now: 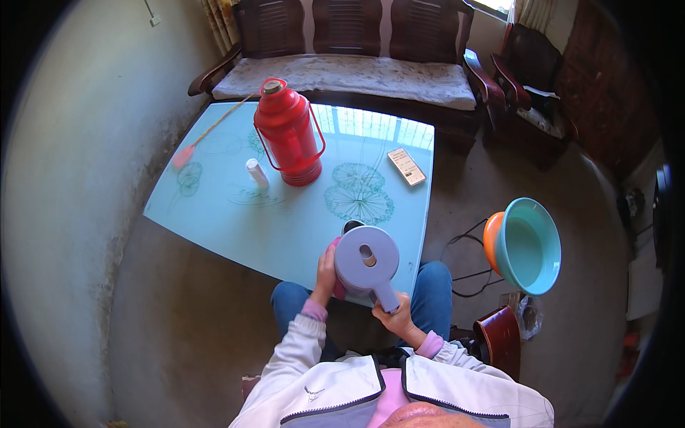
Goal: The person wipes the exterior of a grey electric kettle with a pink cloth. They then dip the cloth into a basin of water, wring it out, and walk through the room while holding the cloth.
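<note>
A grey-lilac electric kettle (369, 249) with its lid closed is near the table's front edge. My right hand (395, 315) is wrapped around its handle. My left hand (325, 270) lies against the kettle's left side with a pink cloth (338, 289) between, mostly hidden by the kettle. Farther back on the glass-topped table (235, 219) stands a red thermos flask (289, 134) with a stopper in its mouth. A small white cylindrical container (257, 172) is just left of the flask.
A smartphone (406, 166) lies at the table's right side, a pink-ended stick (214, 128) at its left. A teal basin (527, 246) and an orange one (491, 243) are to the right, near black cables (465, 294). A wooden sofa (342, 80) stands behind.
</note>
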Action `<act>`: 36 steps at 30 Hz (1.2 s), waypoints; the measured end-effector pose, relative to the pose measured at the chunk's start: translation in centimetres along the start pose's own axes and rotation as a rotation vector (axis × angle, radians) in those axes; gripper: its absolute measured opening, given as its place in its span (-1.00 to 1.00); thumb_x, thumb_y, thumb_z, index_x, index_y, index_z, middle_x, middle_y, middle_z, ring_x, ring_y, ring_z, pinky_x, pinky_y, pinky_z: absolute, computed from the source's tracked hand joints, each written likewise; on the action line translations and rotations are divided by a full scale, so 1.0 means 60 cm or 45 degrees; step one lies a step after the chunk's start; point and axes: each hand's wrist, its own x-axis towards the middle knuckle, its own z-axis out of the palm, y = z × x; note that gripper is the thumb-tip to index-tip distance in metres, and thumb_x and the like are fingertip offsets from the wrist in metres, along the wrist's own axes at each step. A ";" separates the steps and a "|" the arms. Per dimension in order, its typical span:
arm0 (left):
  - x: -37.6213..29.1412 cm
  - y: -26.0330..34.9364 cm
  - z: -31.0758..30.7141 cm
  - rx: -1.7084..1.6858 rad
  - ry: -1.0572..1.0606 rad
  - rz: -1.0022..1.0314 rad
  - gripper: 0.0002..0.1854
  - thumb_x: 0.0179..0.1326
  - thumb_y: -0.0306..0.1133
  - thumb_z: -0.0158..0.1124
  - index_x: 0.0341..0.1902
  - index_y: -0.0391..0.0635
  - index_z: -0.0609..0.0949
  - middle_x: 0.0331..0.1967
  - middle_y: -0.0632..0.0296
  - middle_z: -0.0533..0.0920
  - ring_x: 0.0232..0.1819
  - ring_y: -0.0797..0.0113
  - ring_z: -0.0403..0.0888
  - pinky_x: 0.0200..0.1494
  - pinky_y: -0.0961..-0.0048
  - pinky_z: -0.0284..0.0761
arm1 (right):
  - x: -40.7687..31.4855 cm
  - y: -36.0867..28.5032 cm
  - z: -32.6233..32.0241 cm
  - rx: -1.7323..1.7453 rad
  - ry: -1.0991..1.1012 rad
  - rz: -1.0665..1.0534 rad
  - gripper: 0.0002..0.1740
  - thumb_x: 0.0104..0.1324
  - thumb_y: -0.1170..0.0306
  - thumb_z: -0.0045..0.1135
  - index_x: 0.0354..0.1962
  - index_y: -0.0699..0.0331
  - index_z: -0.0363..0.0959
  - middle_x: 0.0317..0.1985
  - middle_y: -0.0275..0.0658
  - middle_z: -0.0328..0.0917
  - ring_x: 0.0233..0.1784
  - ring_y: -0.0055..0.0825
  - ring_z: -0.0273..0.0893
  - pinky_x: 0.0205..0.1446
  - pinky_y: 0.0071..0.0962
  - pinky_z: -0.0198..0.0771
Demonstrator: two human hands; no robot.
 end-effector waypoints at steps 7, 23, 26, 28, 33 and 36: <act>-0.159 0.069 0.062 -0.529 0.357 0.105 -0.47 0.60 -0.05 -0.11 0.23 -0.31 0.53 0.19 0.04 0.56 0.20 0.29 0.47 0.29 0.33 0.33 | 0.007 -0.011 -0.001 -0.017 -0.030 0.045 -0.87 0.04 0.50 0.30 -0.53 0.34 0.49 -0.59 -0.22 0.53 -0.56 -0.46 0.54 -0.42 -0.44 0.40; 0.013 -0.032 0.008 -0.413 0.000 -0.271 -0.43 0.59 -0.03 -0.16 0.28 -0.31 0.51 0.20 0.03 0.56 0.21 0.27 0.50 0.28 0.35 0.38 | -0.003 0.000 0.006 -0.014 0.036 -0.001 -0.86 0.01 0.51 0.30 -0.49 0.34 0.48 -0.59 -0.20 0.50 -0.57 -0.44 0.48 -0.41 -0.44 0.39; -0.076 -0.036 0.026 -0.457 0.240 -0.180 -0.44 0.59 -0.04 -0.12 0.30 -0.32 0.49 0.20 0.04 0.56 0.23 0.28 0.48 0.31 0.36 0.35 | -0.001 -0.007 0.005 -0.009 0.051 0.026 -0.87 0.02 0.52 0.30 -0.51 0.33 0.48 -0.58 -0.23 0.52 -0.55 -0.49 0.49 -0.40 -0.46 0.38; -0.108 -0.003 0.042 -0.505 0.350 -0.070 -0.45 0.58 -0.05 -0.09 0.28 -0.33 0.50 0.19 0.05 0.57 0.21 0.28 0.48 0.30 0.36 0.34 | 0.003 -0.009 0.007 -0.001 0.045 0.024 -0.87 0.03 0.52 0.30 -0.51 0.33 0.48 -0.57 -0.22 0.52 -0.55 -0.48 0.49 -0.41 -0.45 0.38; -0.111 0.105 0.046 -0.311 0.410 -0.070 -0.45 0.58 -0.05 -0.07 0.22 -0.35 0.52 0.16 0.06 0.57 0.17 0.28 0.47 0.28 0.35 0.34 | 0.006 -0.024 0.005 0.033 0.051 0.037 -0.86 0.03 0.52 0.30 -0.49 0.34 0.48 -0.55 -0.21 0.52 -0.52 -0.48 0.49 -0.40 -0.43 0.38; -0.046 0.098 0.030 -0.146 0.219 0.057 -0.44 0.60 -0.04 -0.13 0.14 -0.36 0.58 0.01 0.11 0.65 0.01 0.29 0.55 0.19 0.38 0.41 | 0.002 -0.013 0.007 0.000 0.042 0.018 -0.86 0.03 0.51 0.31 -0.48 0.34 0.48 -0.55 -0.20 0.51 -0.51 -0.48 0.50 -0.39 -0.43 0.39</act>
